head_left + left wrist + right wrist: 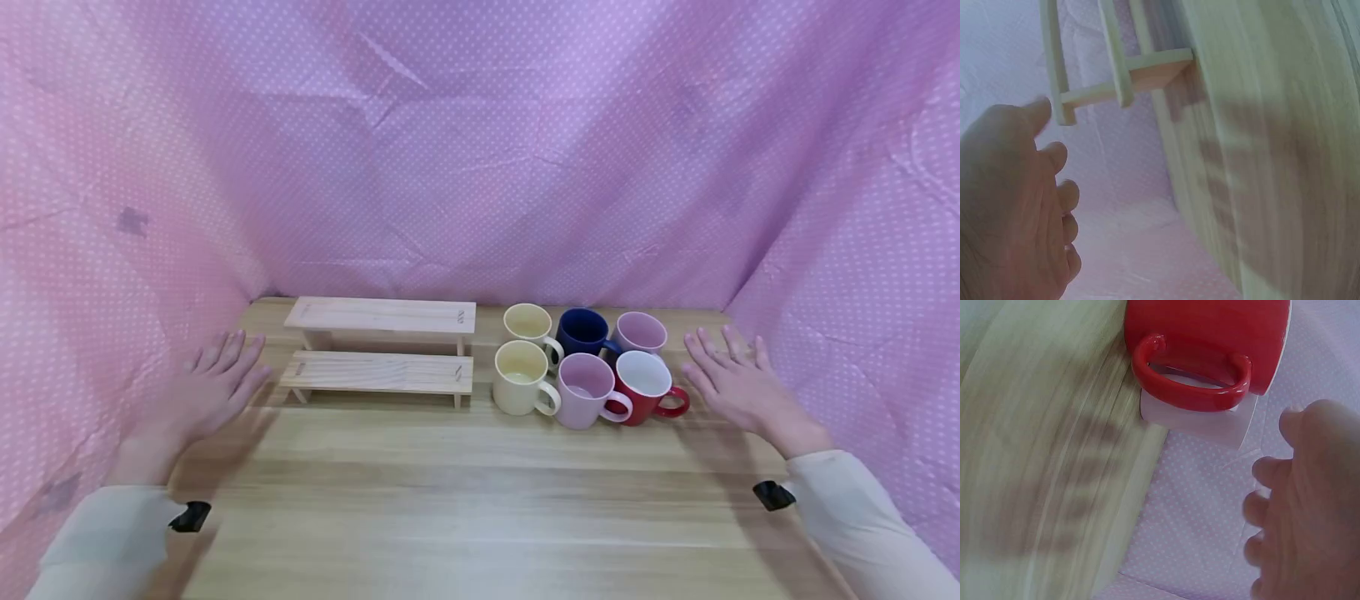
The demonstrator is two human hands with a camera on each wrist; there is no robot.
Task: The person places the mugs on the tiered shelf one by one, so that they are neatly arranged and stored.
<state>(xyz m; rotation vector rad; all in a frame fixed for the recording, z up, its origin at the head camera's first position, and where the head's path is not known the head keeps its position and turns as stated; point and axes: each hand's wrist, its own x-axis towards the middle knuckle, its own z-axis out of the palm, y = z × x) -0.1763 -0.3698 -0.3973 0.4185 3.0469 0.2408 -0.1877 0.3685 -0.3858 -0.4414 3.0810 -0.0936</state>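
Mugs [577,415] are looking like glazed ceramic: likely stiff, weighty, slick, chippable; grab by handles [1191,397]. Wooden stands [378,371] are looking light and rigid; grab the ends. Two cream mugs [516,398], two pink mugs [642,330], one navy mug [582,333], one red mug [632,407] are standing right of two stands. Left hand [208,390] and right hand [737,382] are hovering spread, gripping nothing.

Head view high, forward-down, farther; wrist views low, forward, close; head, right wrist share red mug [643,393].
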